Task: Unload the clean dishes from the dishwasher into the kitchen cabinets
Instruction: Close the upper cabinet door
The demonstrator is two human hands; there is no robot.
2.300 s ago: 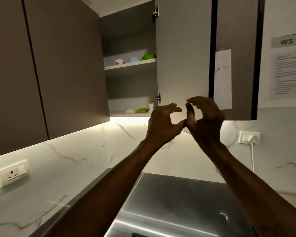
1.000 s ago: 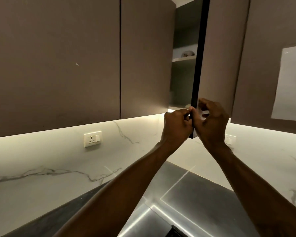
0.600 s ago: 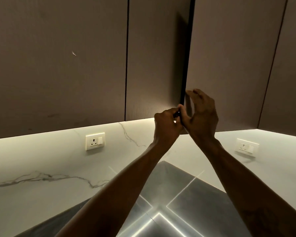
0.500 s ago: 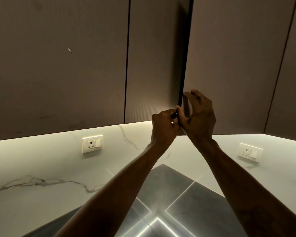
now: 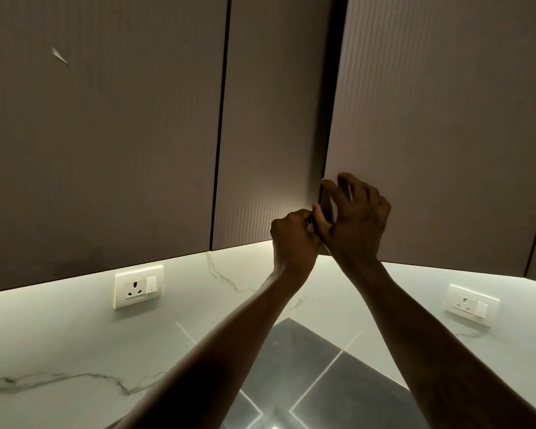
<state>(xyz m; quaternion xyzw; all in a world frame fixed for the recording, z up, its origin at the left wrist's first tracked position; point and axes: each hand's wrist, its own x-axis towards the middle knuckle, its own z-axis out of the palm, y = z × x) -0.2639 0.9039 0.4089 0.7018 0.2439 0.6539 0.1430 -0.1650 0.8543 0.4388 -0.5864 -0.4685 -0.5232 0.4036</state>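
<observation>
Near 1 o'clock, head view: cabinet door (image 5: 430,119) is seen ajar by a dark slit. Its lower-left corner is pinched by the curled left hand (image 5: 294,239); the edge is clamped by the right hand (image 5: 358,224), fingers spread on the face. A socket (image 5: 139,290) is seen at 8 o'clock.

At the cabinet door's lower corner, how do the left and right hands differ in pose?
The left hand is curled tight, pinching the dark edge of the cabinet door; the right hand arches, fingers spread, tips on the door's face. The left hand sits lower, beside the edge; the right hand higher, over the panel. Both meet at that corner, touching.
</observation>
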